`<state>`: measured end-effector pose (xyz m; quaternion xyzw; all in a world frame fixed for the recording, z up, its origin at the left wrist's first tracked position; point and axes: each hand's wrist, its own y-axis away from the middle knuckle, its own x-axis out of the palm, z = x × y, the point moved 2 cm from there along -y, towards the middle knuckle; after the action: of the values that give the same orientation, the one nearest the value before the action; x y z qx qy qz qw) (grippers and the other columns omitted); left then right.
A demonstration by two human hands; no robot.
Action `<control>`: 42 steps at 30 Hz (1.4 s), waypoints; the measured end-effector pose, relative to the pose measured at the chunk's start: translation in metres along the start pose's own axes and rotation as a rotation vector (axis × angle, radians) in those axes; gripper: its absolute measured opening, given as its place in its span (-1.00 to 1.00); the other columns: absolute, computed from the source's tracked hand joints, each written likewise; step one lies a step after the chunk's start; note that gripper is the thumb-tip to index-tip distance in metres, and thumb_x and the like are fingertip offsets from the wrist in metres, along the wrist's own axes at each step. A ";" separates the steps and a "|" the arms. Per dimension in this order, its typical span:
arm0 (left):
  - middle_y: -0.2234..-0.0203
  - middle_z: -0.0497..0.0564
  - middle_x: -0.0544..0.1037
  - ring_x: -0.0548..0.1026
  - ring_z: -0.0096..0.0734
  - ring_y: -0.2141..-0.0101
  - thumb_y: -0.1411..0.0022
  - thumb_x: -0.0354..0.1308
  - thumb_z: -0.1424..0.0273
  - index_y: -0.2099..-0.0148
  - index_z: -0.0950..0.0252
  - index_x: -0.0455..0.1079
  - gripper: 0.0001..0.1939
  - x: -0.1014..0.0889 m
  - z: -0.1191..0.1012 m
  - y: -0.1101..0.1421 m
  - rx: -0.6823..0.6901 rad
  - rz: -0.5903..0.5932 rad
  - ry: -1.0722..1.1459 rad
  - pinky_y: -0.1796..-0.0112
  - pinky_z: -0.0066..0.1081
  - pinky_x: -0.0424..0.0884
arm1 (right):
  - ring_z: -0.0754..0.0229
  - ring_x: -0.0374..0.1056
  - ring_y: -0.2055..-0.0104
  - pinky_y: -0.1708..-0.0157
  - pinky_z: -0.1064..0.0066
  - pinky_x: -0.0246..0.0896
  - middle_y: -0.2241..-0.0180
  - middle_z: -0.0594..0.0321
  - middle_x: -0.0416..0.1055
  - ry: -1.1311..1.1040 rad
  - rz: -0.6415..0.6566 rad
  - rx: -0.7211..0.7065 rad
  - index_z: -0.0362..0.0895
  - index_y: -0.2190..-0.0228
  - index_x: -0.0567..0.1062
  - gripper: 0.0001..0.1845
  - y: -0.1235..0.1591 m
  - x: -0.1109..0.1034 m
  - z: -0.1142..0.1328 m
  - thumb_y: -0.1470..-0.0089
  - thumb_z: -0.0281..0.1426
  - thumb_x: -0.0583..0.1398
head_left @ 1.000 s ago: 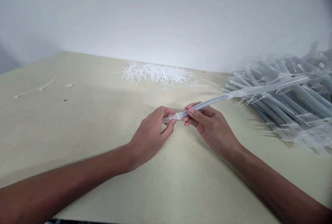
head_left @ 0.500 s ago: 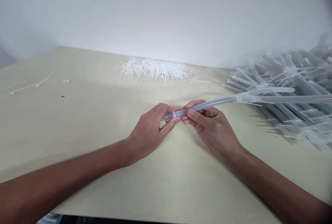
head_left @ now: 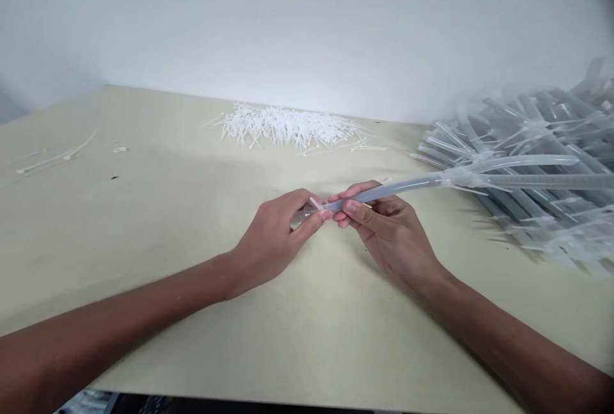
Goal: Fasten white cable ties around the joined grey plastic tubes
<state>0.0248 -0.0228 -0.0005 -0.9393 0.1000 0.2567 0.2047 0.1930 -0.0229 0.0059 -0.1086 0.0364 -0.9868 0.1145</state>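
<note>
clear tube (head_left: 384, 191) in both hands (head_left: 273, 241) (head_left: 391, 235)

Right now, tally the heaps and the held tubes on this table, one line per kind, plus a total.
Heaps: 2 (white cable ties, clear plastic tubes)
Translucent plastic tube held by left hand and right hand: 1
Total: 3

Milky grey translucent tubing (head_left: 388, 191), a heap of white cable ties (head_left: 286, 127), a pale cream tabletop (head_left: 158, 209)

Bright diffuse light, soft shadows, dark top-right corner, blurred tubes (head_left: 527, 174)
</note>
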 end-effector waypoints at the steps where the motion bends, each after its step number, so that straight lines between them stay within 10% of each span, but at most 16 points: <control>1: 0.41 -0.11 0.52 0.48 -0.46 0.39 -0.27 0.01 0.19 0.26 0.19 0.36 -0.79 0.001 0.000 0.000 -0.017 0.012 0.005 0.39 -0.45 0.40 | 0.30 0.33 0.37 0.20 0.33 0.27 0.34 0.29 0.47 -0.003 0.006 -0.005 -0.06 0.37 0.50 -0.94 -0.001 0.000 0.000 -0.04 -0.44 0.23; 6: 0.14 -0.05 0.46 0.46 -0.41 0.16 -0.28 0.01 0.30 0.01 0.14 0.27 -0.76 0.005 -0.005 0.006 0.068 -0.021 -0.023 0.15 -0.35 0.43 | 0.30 0.32 0.42 0.30 0.36 0.26 0.40 0.29 0.44 0.003 0.003 -0.033 -0.08 0.36 0.49 -0.95 -0.006 -0.004 0.004 -0.06 -0.44 0.21; 12: -0.01 0.22 0.33 0.24 -0.22 -0.13 -0.17 0.14 0.41 -0.18 0.32 0.05 -0.43 0.002 -0.024 0.024 0.729 -0.140 -0.071 -0.06 -0.23 0.34 | 0.37 0.30 0.50 0.45 0.50 0.25 0.39 0.30 0.43 -0.171 0.079 0.125 -0.07 0.36 0.51 -0.92 -0.005 -0.007 0.021 -0.06 -0.36 0.20; 20: -0.11 0.47 0.24 0.13 -0.09 -0.21 -0.23 0.03 0.24 -0.25 0.67 -0.13 -0.26 0.006 -0.038 0.025 1.116 -0.148 0.044 -0.06 -0.25 0.35 | 0.44 0.25 0.51 0.47 0.63 0.27 0.43 0.36 0.35 -0.503 0.263 0.369 -0.07 0.34 0.45 -0.80 0.005 -0.002 0.016 0.03 -0.27 0.28; 42: -0.10 0.49 0.24 0.04 -0.09 -0.24 -0.29 -0.16 0.31 -0.09 0.58 0.14 -0.54 0.001 -0.045 0.028 1.077 0.035 -0.053 -0.11 -0.25 0.28 | 0.35 0.19 0.53 0.55 0.53 0.20 0.49 0.32 0.28 -0.525 0.212 0.437 -0.05 0.39 0.45 -0.79 0.003 -0.005 0.009 0.02 -0.18 0.25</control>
<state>0.0373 -0.0676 0.0256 -0.6926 0.2279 0.1961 0.6557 0.2002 -0.0252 0.0135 -0.3269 -0.1949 -0.8925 0.2420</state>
